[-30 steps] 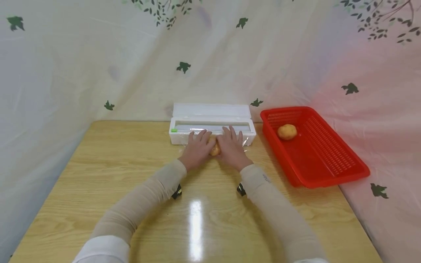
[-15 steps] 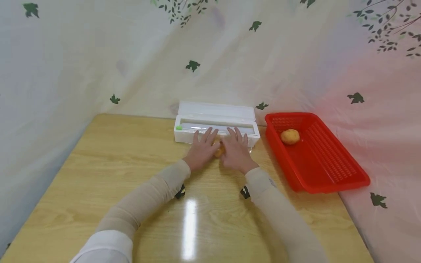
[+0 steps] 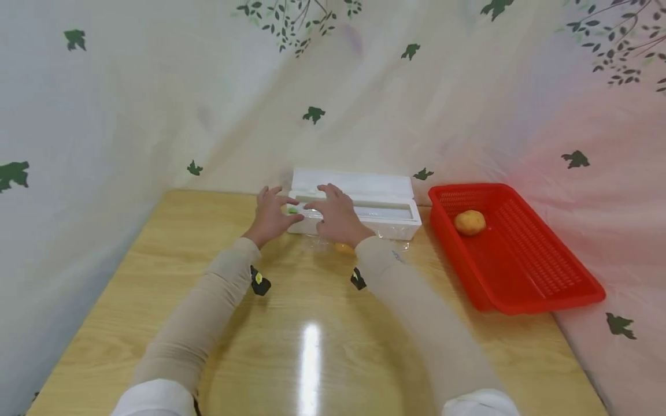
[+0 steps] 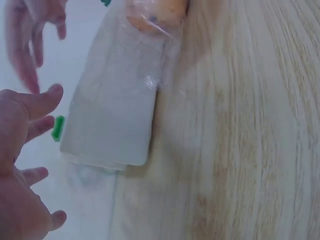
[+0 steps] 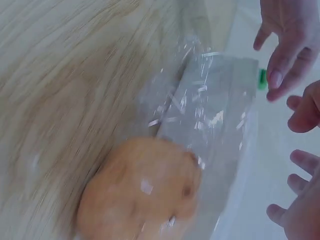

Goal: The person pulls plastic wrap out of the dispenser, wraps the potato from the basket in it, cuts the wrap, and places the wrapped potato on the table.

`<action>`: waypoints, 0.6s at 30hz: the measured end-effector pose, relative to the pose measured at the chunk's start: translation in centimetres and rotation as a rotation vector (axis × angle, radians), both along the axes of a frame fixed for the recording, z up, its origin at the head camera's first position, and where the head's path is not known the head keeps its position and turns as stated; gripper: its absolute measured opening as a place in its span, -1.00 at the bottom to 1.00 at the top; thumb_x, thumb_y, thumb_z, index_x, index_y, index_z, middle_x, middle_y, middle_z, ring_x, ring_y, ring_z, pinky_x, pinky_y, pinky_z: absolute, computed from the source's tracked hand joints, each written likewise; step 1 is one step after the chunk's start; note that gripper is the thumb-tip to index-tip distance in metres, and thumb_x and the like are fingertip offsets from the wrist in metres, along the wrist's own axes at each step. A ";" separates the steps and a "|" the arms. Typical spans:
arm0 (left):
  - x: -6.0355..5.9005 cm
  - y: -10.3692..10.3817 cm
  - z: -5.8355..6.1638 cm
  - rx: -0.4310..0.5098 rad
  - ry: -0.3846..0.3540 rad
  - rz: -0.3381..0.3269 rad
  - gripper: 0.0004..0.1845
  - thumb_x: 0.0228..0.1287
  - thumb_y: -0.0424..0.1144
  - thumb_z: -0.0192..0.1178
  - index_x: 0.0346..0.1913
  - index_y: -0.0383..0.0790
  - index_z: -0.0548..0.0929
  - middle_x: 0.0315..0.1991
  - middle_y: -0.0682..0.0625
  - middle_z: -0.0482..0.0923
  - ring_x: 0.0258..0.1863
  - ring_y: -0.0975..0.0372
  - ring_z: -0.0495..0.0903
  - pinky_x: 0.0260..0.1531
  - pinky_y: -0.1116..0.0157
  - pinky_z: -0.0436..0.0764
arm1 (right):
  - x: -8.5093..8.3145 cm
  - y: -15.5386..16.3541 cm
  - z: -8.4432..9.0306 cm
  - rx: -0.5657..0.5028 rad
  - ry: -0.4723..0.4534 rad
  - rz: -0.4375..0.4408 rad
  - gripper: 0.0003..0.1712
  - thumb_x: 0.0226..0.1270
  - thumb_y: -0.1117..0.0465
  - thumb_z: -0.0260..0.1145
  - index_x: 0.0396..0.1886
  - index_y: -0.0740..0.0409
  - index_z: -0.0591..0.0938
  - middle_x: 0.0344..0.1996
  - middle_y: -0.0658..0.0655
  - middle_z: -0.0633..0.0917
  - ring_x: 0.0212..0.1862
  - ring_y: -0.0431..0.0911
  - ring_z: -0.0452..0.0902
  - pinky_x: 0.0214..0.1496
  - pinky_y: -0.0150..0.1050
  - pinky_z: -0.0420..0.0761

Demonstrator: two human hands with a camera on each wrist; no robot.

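My left hand (image 3: 270, 216) hovers at the left end of the long white plastic cling-film dispenser box (image 3: 377, 202), which sits at the far edge of the pale wooden table (image 3: 156, 277); the fingers are spread and loosely bent, gripping nothing. My right hand (image 3: 335, 219) lies just beside it over the box's open slot, fingers likewise splayed, near the small green slider tab (image 4: 57, 127); whether the tips touch the box I cannot tell. Clear film (image 5: 210, 120) trails from the box over the round orange-brown potato (image 5: 142, 187), which rests on the table against the box's front, partly hidden by my right wrist. Farther right, a red perforated plastic basket (image 3: 541, 271) holds a second potato (image 3: 470, 222).
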State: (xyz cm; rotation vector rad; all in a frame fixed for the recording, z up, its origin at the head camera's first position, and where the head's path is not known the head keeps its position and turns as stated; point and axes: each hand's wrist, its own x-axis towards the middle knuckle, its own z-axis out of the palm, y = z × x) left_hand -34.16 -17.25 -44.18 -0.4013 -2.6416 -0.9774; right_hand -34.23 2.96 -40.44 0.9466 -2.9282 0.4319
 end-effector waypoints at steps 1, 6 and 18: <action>-0.2 -0.1 -0.4 -0.009 0.003 -0.032 -0.61 0.14 -0.13 0.51 -0.05 -0.33 0.76 0.03 -0.27 0.66 0.45 -0.18 0.19 0.47 -0.14 -0.21 | 0.0 -0.5 -0.2 0.043 -0.003 0.015 -0.33 0.20 0.26 0.21 0.35 -0.23 0.57 0.56 0.20 0.10 0.58 0.18 -0.20 0.48 0.29 0.04; -0.4 0.7 -2.5 -0.016 0.069 -0.105 -0.70 0.13 -0.13 0.52 -0.18 -0.28 0.81 -0.24 -0.10 0.77 0.38 -0.17 0.31 0.46 -0.13 -0.11 | 0.2 -1.9 -1.7 0.154 -0.024 0.047 -0.24 0.23 0.26 0.23 0.45 -0.31 0.46 0.59 0.19 0.01 0.58 0.22 -0.21 0.45 0.34 0.09; 0.1 1.6 -2.8 0.034 -0.018 -0.028 -0.74 0.07 -0.10 0.53 -0.29 -0.23 0.83 -0.12 -0.30 0.68 0.39 -0.10 0.28 0.44 -0.09 -0.09 | 0.2 0.6 -2.7 0.108 -0.005 0.032 -0.21 0.15 0.32 0.25 0.38 -0.38 0.52 0.60 0.08 0.06 0.58 0.20 -0.16 0.40 0.42 0.08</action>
